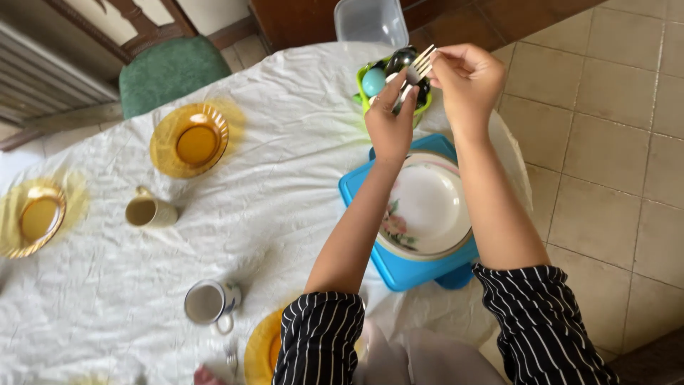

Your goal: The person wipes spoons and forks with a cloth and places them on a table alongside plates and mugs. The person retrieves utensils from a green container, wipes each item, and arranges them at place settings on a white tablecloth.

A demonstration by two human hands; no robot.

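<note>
The right hand (467, 75) pinches a silver metal fork (422, 63) by its neck, tines pointing toward ten o'clock, above a lime-green plastic cutlery holder (365, 95) at the twelve o'clock edge of the white-clothed tabletop (285, 142). The left hand (390, 121) reaches into that holder, its fingers closed on the cutlery there — a turquoise spoon bowl (373, 82) and dark utensils show beside them, though exactly which piece the grip has I cannot tell. Just below the hands, at six o'clock from the holder, a white floral dinner plate (427, 207) lies on a blue plastic tray (356, 192). A clear plastic box (370, 21) stands behind the holder. Toward nine o'clock sit two amber glass plates (189, 139) (32, 217) and a cream mug (149, 212) — a white mug (210, 303) lies nearer, beside a third amber plate (260, 353). A green-cushioned chair (167, 71) stands at eleven o'clock.
</note>
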